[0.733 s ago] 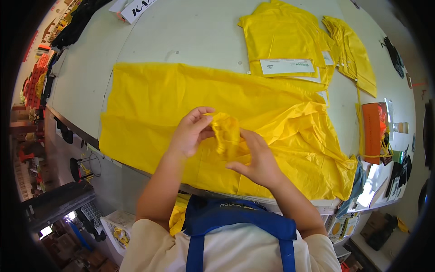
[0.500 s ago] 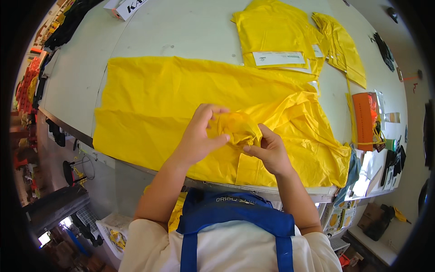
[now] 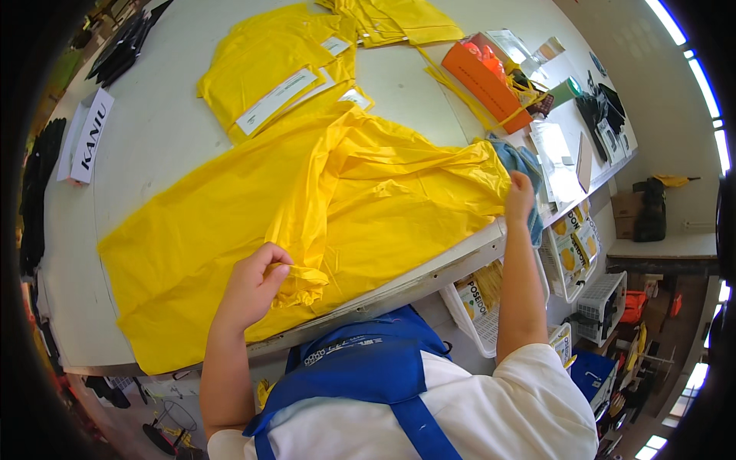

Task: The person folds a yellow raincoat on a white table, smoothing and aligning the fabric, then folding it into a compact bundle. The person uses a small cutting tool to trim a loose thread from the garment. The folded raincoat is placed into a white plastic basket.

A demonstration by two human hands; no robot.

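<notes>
Yellow, smooth-faced fabric (image 3: 192,238) lies under inspection, spread over the pale surface (image 3: 165,146) from eight o'clock to between two and three, its near side along the front edge. My left hand (image 3: 257,282), at eight o'clock, pinches a gathered end (image 3: 305,287) of it between thumb and fingers. My right hand (image 3: 519,199), nearly at three o'clock, is curled at the fabric's far-right margin; its fingertips are hidden, so I cannot tell whether it grips. Creasing is noted: a ridge of loose folds runs from the gathered end towards twelve o'clock. In my judgement, handling would be soundest with the left pinch firm but light, the bunch opened before any tension is applied, and the folds eased flat by an even draw, since a sharp tug could drag the whole piece askew. Care is advised at two o'clock, where a blue cloth (image 3: 527,165) sits against the margin and could be caught up. Folded yellow pieces (image 3: 261,54) at eleven o'clock should be left undisturbed.
</notes>
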